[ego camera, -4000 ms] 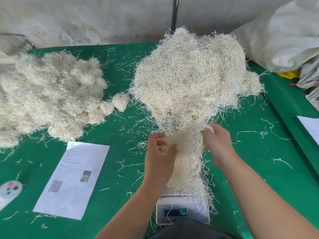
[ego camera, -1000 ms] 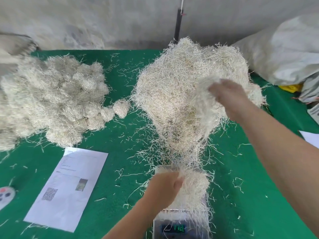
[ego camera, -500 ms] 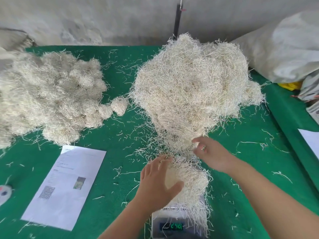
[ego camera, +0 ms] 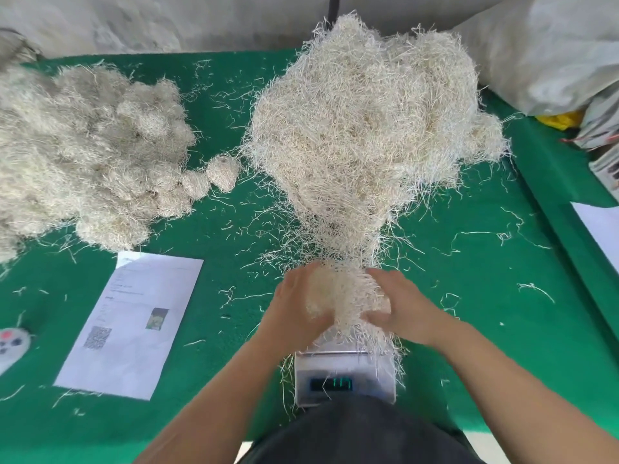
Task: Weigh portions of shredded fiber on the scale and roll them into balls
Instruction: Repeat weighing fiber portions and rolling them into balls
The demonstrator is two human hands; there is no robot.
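Green counter. Loose fiber heap upper centre, narrowing toward the lower edge. Pile of rolled balls upper left. Scale bottom centre, display lit, digits unreadable. Fiber portion above its pan, strands trailing down. Left hand and right hand cup it, fingers curled round.

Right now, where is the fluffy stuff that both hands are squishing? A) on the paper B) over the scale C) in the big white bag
B: both the left hand and right hand cup the fiber portion just above the scale.
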